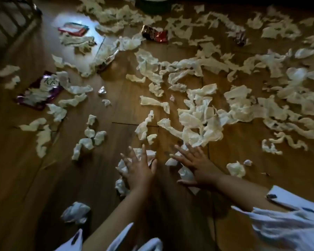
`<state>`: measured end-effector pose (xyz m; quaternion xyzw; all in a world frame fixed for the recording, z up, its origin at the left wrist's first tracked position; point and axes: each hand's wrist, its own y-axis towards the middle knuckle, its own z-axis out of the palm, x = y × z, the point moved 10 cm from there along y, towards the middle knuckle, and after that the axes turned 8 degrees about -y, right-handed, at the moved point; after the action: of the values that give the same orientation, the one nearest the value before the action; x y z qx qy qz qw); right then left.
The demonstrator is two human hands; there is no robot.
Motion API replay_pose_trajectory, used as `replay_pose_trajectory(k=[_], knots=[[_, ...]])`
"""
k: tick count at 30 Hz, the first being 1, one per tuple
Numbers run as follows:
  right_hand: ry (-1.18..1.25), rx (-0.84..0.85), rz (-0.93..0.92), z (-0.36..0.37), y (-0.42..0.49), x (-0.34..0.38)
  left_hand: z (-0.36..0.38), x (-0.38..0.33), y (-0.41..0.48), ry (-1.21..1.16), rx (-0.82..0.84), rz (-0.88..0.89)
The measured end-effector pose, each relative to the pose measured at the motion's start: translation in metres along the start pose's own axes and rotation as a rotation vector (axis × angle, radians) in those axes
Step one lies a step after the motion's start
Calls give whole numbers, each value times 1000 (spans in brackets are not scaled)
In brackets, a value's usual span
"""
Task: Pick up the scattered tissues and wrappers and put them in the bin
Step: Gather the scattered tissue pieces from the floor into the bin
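Crumpled white tissues [198, 116] lie scattered across the wooden floor [116, 105]. My left hand [138, 169] is spread flat, fingers apart, over a small clump of tissues [143, 154]. My right hand [194, 163] is also spread, palm down, on tissues [185, 173] near the big pile. Neither hand has closed around anything. A red wrapper [154, 33] lies far centre, a purple wrapper [38, 91] at the left, a red and white packet [73, 29] at far left. The dark bin [152, 5] stands at the top edge, mostly cut off.
A dark railing or chair frame [9, 19] stands at the top left. A small foil scrap [102, 90] lies left of centre. White paper with dark marks [286, 198] lies at the lower right, beside my white sleeves. Bare floor shows at the lower left.
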<state>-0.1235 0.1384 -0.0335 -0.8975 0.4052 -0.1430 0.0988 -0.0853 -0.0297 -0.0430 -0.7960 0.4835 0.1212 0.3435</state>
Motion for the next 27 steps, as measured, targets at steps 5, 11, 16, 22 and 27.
replay_pose_trajectory(k=[5,11,16,22,27], knots=[[105,56,-47,27,2,14,-11,21,-24,118,-19,63],[134,-197,-110,25,11,26,-44,52,-35,93,-263,140],[343,-295,-109,8,27,36,-71,148,-65,-127,-565,-393],[188,-299,216,0,31,-6,-56,147,-51,-159,-482,-366],[14,-150,0,20,17,5,-87,92,-19,-412,-553,-135]])
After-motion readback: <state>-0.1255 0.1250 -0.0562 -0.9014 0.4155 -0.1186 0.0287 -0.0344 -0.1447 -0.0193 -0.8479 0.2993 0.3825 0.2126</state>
